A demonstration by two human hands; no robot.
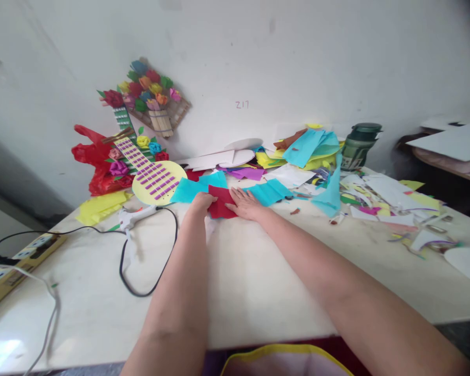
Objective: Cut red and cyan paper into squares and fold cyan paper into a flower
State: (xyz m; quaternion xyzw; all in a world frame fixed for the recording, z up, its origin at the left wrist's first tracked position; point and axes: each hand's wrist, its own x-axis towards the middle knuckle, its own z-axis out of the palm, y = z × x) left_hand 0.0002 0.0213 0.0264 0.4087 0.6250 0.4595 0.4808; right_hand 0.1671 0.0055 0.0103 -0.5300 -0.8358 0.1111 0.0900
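A piece of red paper lies at the middle of the table over a strip of light-blue paper. My left hand is closed at the red paper's left edge, with the thumb on top and the other fingers mostly hidden. Flat on the right side of the red paper rests my right hand, its fingers spread. The blue strip shows on both sides of the hands.
Left of my hands lie a guitar-shaped paper craft and a white glue gun with a looping black cable. A power strip is at the left edge. Paper scraps and a green bottle are on the right.
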